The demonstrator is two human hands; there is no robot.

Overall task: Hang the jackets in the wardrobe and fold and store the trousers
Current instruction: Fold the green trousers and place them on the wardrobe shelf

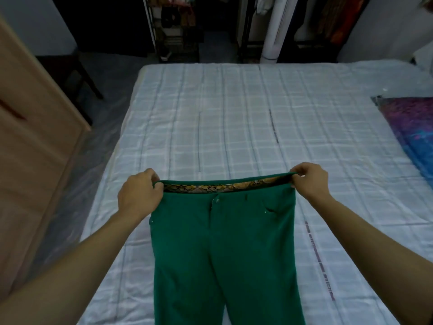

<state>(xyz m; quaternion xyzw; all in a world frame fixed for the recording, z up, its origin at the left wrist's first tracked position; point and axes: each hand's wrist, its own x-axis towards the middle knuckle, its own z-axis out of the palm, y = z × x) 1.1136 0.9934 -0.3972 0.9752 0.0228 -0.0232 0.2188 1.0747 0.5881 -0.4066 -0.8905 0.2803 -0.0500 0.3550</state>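
The green trousers (225,249) hang at lower centre of the frame over the bed (234,113), waistband stretched level between the two hands. The left hand (139,195) and the right hand (309,181) each pinch one end of the waistband, held well apart. The cloth appears soft, light and limp; the firmer waistband corners look the soundest hold for laying it flat.

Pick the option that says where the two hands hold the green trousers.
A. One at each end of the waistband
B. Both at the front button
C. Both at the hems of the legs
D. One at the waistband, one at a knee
A: the left hand and the right hand each pinch one end of the waistband of the green trousers, stretching it over the bed.
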